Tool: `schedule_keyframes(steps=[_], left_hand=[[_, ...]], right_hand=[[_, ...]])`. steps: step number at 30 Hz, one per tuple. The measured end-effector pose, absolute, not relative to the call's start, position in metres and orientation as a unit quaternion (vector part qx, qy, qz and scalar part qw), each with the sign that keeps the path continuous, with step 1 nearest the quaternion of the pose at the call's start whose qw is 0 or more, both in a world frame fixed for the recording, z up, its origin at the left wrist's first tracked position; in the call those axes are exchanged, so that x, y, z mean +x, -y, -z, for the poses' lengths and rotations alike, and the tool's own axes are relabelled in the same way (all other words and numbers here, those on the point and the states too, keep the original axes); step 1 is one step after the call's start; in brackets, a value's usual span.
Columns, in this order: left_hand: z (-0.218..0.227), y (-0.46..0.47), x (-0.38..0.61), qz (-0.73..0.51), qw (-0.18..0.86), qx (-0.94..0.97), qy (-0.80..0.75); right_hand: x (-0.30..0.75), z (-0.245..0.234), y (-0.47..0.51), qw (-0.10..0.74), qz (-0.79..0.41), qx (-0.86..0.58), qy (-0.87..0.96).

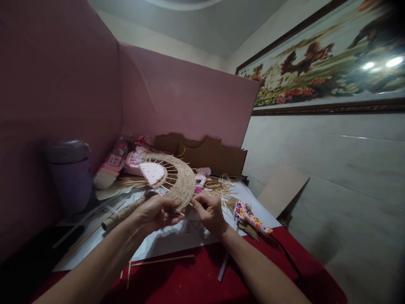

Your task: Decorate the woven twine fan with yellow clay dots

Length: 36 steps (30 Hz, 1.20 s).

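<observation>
A half-round piece woven from twine over thin wooden sticks [185, 179] is held up above the table. At its inner side is a white half-circle of cloth with pink dots [152, 173], edged in twine. My left hand [161, 213] grips the lower end of the woven piece, thumb on top and fingers beneath. My right hand [210, 211] pinches at the outer edge near the same end, by a stick tip; whether it also holds a strand is too small to tell. Stick ends stick out along the outer rim.
A flower-patterned glue gun [251, 217] with a cord lies at right. A roll of twine [123, 213] lies at left, near a purple bin [71, 181]. Loose sticks [163, 260] rest on the red cloth [177, 280]. Cardboard [215, 155] stands behind, before a pink panel [186, 97].
</observation>
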State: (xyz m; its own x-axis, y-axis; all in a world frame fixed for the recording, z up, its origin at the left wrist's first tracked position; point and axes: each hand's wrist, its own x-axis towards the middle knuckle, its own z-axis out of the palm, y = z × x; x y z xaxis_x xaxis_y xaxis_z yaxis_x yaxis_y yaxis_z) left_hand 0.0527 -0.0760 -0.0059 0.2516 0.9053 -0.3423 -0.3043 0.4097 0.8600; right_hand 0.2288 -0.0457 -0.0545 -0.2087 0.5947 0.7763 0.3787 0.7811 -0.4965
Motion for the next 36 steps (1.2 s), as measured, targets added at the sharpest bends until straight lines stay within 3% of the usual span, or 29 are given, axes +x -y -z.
schedule_keyframes(steps=[25, 36], left_hand=[[0.010, 0.073, 0.049, -0.432, 0.721, 0.343, -0.420], [0.010, 0.074, 0.049, -0.434, 0.704, 0.403, -0.392]], right_hand=[[0.237, 0.039, 0.055, 0.427, -0.027, -0.233, 0.873], [0.238, 0.042, 0.050, 0.442, -0.034, -0.252, 0.860]])
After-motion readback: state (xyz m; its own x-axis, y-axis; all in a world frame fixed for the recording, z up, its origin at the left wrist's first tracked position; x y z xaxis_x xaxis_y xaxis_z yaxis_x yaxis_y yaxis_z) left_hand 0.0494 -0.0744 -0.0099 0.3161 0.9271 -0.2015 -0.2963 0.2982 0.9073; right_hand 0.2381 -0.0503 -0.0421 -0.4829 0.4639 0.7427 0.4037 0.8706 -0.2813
